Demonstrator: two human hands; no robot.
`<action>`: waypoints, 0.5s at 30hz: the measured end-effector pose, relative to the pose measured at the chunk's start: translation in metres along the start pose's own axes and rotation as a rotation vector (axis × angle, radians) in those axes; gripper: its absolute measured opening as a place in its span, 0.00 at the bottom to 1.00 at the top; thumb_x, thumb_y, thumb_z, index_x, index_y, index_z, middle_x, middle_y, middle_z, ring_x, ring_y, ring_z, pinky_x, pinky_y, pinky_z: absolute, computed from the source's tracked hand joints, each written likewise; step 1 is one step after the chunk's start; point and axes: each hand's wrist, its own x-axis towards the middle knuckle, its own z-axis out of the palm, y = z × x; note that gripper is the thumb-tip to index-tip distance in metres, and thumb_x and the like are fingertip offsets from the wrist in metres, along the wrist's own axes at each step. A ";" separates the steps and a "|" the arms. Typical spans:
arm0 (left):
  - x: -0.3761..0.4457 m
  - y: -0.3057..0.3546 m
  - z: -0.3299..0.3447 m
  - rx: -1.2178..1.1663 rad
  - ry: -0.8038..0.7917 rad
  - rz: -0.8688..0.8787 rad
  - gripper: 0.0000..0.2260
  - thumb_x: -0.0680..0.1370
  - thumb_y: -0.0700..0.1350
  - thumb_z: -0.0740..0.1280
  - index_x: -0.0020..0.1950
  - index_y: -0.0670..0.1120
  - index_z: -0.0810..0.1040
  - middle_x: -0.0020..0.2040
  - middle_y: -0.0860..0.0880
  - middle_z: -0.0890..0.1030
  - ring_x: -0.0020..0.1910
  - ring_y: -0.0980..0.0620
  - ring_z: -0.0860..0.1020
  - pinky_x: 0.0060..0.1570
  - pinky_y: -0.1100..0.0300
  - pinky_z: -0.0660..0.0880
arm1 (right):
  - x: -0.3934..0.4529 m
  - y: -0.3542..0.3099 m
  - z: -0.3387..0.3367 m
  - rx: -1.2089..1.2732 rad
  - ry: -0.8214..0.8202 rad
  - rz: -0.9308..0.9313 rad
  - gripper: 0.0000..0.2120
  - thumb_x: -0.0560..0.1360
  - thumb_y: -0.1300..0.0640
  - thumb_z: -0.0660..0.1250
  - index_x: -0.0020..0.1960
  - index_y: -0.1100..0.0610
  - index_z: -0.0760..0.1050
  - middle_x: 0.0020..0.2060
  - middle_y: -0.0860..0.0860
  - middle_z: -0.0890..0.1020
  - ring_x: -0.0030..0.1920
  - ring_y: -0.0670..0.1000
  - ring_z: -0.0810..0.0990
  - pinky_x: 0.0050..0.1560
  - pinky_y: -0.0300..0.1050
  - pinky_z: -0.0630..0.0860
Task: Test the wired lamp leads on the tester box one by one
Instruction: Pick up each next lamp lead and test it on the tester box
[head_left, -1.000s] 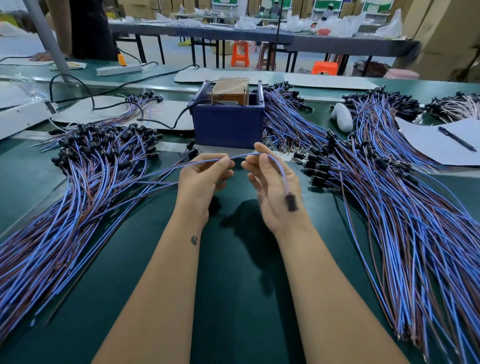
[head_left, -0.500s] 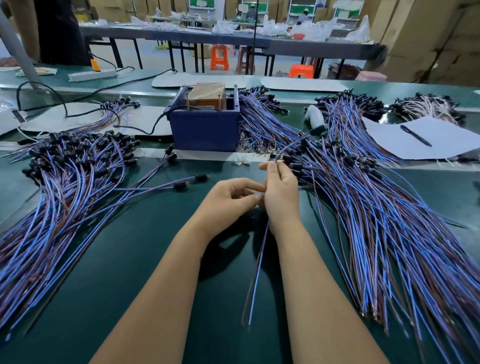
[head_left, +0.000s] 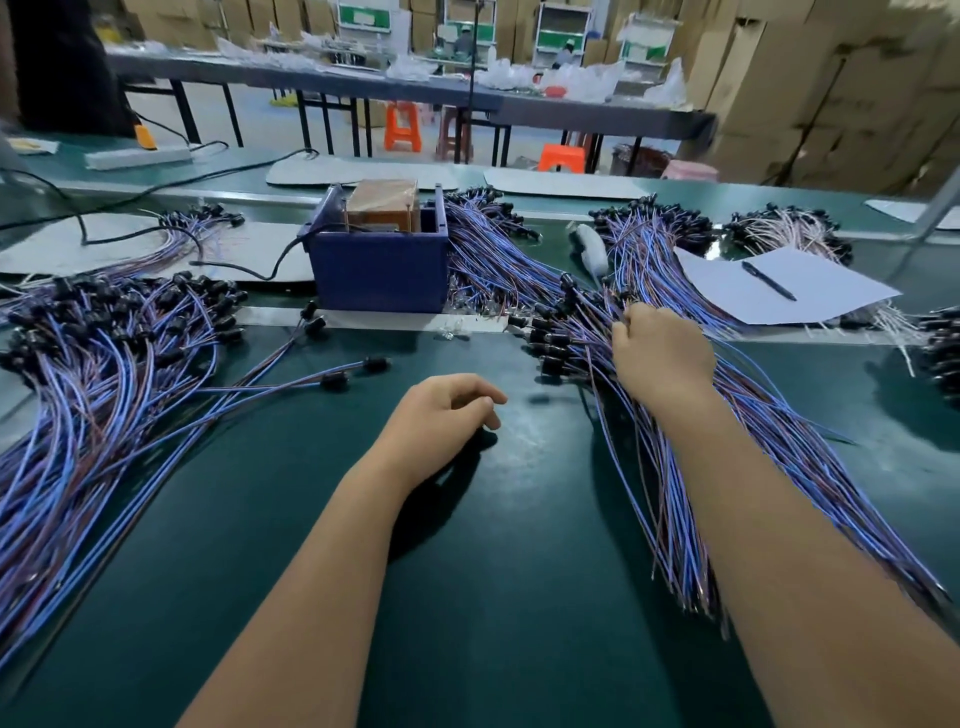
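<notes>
The blue tester box (head_left: 379, 270) stands at the back middle of the green table, with a brown block (head_left: 382, 200) inside it. A big pile of blue and brown lamp leads with black holders (head_left: 104, 364) lies to the left. Another pile (head_left: 769, 467) lies to the right. My right hand (head_left: 662, 356) rests on the right pile, its fingers curled down into the leads near their black holders. My left hand (head_left: 447, 410) lies on the bare table in front of the box, fingers loosely curled, holding nothing. Two loose leads (head_left: 332, 382) lie left of it.
A white sheet (head_left: 810, 306) with a black pen (head_left: 769, 280) lies at the back right, beside a white object (head_left: 589, 249). A black cable (head_left: 260, 265) runs from the box to the left. More lead bundles (head_left: 779, 228) sit behind. Orange stools and a long table stand beyond.
Both hands held one lead in the middle. The right hand has since carried it right onto the right pile, and the left hand let go and dropped to the table.
</notes>
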 end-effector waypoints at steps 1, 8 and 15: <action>0.001 0.000 0.000 -0.003 0.005 -0.003 0.11 0.78 0.42 0.63 0.46 0.56 0.82 0.40 0.58 0.85 0.46 0.57 0.82 0.51 0.62 0.75 | -0.002 -0.001 0.001 -0.096 -0.014 0.023 0.15 0.82 0.51 0.54 0.60 0.60 0.72 0.59 0.61 0.75 0.58 0.62 0.71 0.57 0.55 0.69; 0.003 -0.001 -0.002 0.012 0.208 -0.002 0.13 0.77 0.39 0.62 0.44 0.55 0.81 0.40 0.55 0.84 0.37 0.57 0.80 0.40 0.65 0.75 | -0.035 -0.073 0.028 0.001 0.030 -0.104 0.16 0.77 0.51 0.59 0.63 0.55 0.69 0.63 0.58 0.69 0.64 0.59 0.64 0.65 0.55 0.60; 0.001 -0.018 -0.036 0.330 0.660 -0.185 0.12 0.77 0.40 0.63 0.59 0.50 0.78 0.60 0.48 0.73 0.44 0.51 0.72 0.44 0.59 0.64 | -0.075 -0.148 0.071 0.194 -0.143 -0.290 0.16 0.80 0.48 0.57 0.65 0.52 0.70 0.62 0.55 0.70 0.63 0.58 0.66 0.61 0.54 0.62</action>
